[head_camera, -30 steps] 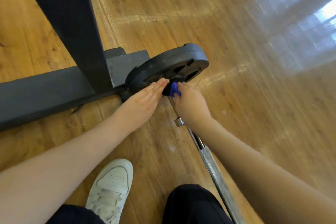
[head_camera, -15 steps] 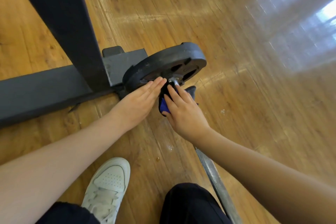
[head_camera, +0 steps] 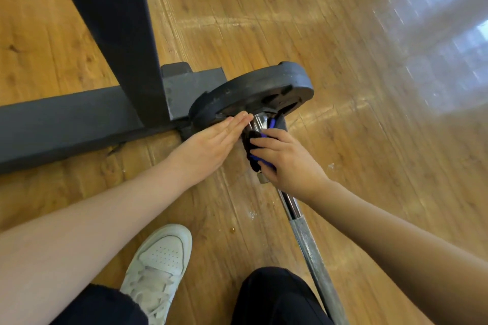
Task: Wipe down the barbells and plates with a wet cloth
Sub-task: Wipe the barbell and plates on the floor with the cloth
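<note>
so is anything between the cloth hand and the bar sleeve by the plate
Nothing visible. The right hand grips the dark-and-blue cloth directly against the chrome sleeve, just below the plate. The left hand lies flat beside it, fingers on the plate.

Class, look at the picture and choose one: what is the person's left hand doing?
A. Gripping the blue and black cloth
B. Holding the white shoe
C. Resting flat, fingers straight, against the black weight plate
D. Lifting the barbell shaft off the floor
C: the left hand lies flat with straight fingers against the black weight plate, while the right hand holds the cloth round the barbell sleeve.
</note>
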{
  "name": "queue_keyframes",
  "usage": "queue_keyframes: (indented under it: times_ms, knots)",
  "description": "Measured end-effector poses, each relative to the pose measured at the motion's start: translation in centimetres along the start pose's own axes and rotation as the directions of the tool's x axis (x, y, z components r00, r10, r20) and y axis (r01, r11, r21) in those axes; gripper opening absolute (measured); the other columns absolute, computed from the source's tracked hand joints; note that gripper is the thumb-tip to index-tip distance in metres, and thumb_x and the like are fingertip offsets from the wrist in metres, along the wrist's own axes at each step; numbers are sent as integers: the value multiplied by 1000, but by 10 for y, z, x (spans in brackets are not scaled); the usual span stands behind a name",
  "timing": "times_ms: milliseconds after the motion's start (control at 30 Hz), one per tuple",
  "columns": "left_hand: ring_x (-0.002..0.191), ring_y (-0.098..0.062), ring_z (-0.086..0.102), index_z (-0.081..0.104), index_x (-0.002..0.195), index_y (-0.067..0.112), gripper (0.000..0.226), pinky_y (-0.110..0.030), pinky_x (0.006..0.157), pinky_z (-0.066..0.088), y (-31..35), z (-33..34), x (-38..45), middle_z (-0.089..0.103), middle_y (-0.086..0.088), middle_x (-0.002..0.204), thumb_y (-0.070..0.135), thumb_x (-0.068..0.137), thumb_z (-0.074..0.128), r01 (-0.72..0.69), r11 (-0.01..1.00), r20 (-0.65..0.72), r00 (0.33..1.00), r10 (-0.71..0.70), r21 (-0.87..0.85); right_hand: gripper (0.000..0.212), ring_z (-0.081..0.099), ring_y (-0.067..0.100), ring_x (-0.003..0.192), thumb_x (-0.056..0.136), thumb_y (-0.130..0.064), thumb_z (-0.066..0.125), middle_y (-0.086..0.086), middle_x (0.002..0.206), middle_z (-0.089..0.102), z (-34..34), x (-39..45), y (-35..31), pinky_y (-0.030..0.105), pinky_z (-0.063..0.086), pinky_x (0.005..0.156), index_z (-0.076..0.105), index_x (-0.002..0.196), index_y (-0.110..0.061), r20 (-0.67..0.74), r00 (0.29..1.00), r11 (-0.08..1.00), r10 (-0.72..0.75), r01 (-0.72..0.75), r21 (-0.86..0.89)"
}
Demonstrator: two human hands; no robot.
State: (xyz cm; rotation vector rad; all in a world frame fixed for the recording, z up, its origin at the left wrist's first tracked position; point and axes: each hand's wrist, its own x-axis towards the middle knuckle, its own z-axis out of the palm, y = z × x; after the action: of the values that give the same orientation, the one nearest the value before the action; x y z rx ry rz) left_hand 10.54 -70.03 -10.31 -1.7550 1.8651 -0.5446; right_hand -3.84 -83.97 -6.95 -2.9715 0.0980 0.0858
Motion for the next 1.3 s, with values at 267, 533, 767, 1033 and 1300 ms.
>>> queue_keyframes:
  times_ms: [267,533,767,1033,1300]
  knots:
    - [143,-38,7,2,141,-16,57,-45,111,-1,1,9,1,-12,-34,145,1,87,1,-3,1000,-30,1000,2,-30,27,59,20,98,91,-19,51,6,102,69,-11,-17,7,19,38,92,69,105,-5,-186,928,917,324,-259,305]
    - [143,-41,-1,-6,140,-17,57,-48,110,-5,1,3,-3,-18,-36,143,4,86,-6,-44,998,44,998,42,38,37,55,35,110,86,2,60,18,128,57,25,4,-27,36,43,93,59,123,2,-224,827,848,516,-457,269]
    - [141,-42,-7,-15,135,-23,56,-46,111,-5,-1,5,-1,-25,-38,140,8,92,4,-25,1000,69,997,23,17,29,61,30,92,80,-8,48,9,101,69,5,-25,-19,37,52,82,71,98,-3,-188,945,958,266,-239,159]
    - [140,-43,-11,-21,129,-26,59,-47,110,-9,-3,4,-6,-29,-40,137,8,94,11,-70,983,81,995,57,167,31,55,24,108,86,-16,46,10,112,66,2,-38,-15,35,46,95,69,103,-3,-240,941,961,238,-193,198]
    - [140,-38,-15,-25,136,-15,61,-44,110,-11,0,3,-12,-34,-32,137,15,100,15,-49,999,157,986,48,4,36,54,24,117,91,1,48,8,125,60,24,-70,-30,43,43,102,59,124,-6,-105,621,561,776,-607,563]
